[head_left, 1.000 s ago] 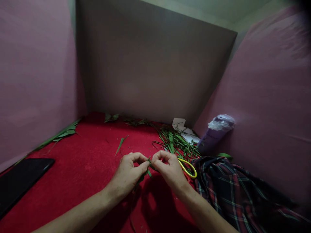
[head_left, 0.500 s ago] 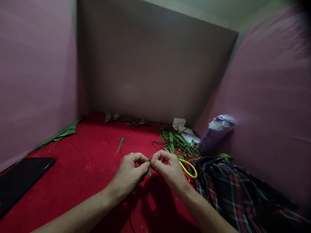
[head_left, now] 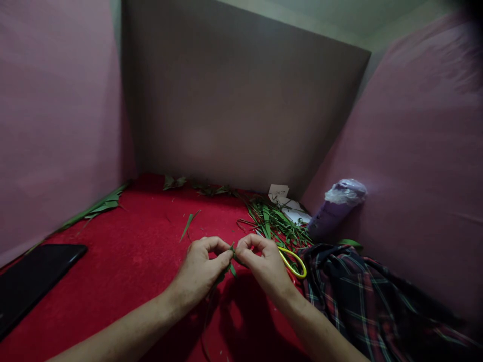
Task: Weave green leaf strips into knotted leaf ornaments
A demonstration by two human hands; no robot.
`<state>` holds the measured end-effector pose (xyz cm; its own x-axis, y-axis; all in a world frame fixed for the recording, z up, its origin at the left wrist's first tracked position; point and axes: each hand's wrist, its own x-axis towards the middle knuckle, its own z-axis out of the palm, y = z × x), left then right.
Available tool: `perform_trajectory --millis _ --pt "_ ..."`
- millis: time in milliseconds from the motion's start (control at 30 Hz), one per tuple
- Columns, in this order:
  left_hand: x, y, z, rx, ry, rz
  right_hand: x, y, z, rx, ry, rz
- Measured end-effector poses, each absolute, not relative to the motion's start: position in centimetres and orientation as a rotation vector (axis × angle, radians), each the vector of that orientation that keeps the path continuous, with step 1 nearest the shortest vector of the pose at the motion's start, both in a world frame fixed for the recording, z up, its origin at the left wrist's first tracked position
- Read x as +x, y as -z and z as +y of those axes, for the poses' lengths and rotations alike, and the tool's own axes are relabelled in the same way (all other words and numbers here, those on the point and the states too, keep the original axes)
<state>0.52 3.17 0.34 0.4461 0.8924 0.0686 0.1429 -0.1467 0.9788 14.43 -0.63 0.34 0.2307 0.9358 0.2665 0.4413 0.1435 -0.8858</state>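
Note:
My left hand (head_left: 199, 269) and my right hand (head_left: 264, 264) meet over the red cloth (head_left: 124, 266). Both pinch a thin green leaf strip (head_left: 231, 261) between thumb and fingers. The strip's loose ends hang down between my hands toward the cloth. Right behind my right hand lie scissors with yellow handles (head_left: 292, 261), partly hidden by it. Beyond the scissors spreads a heap of cut green leaves (head_left: 275, 223).
A black tablet (head_left: 32, 276) lies at the left edge. Long leaves (head_left: 94, 208) rest along the left wall, and a single leaf scrap (head_left: 187, 224) lies mid-cloth. A purple wrapped roll (head_left: 334, 206) leans at the right wall; plaid fabric (head_left: 362, 291) covers the right front. White paper (head_left: 287, 198) sits at the back.

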Motion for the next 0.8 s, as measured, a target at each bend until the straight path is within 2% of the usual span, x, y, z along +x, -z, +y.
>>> perform_trajectory --millis 800 --pt "0.63 -0.46 3.02 1.610 -0.860 0.959 14.39 -0.38 -0.60 -1.464 -0.585 -1.380"
